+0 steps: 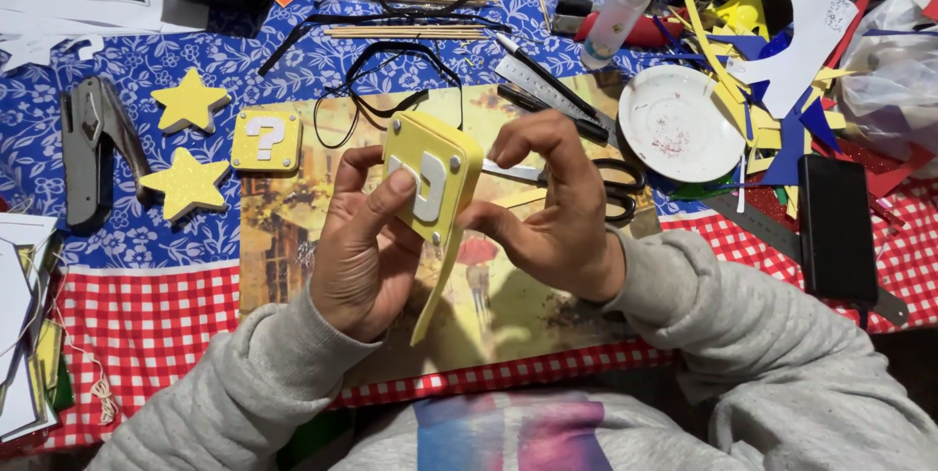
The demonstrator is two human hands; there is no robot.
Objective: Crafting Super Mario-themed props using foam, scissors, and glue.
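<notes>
Stars (pixel 191 103) of yellow foam lie at the far left on the table (pixel 147 315), with a small finished yellow block (pixel 266 140) just to their right. Next comes the left hand (pixel 363 254), closed around the larger yellow foam block (pixel 430 188) from the left — its thumb lies across the front face, over the white curved shape, and the other fingers wrap behind. The block is held up off the table, roughly midway between the two hands and above a picture mat (pixel 508 315). It is tilted: its studded face points left and toward the camera, its top edge leans right. From its lower edge a narrow yellow strip (pixel 437 297) hangs down and slightly left, so the long axis of the whole piece runs top-right to bottom-left, close to upright. The right hand (pixel 552 212) meets the block from the right, thumb and forefinger pinched on its side edge near the top corner — both hands touch it, the left carrying more of it. Behind the right hand lie scissors (pixel 611 188), then a white plate (pixel 681 122), foam scraps (pixel 772 109) and a dark phone (pixel 837 227) at the far right.
</notes>
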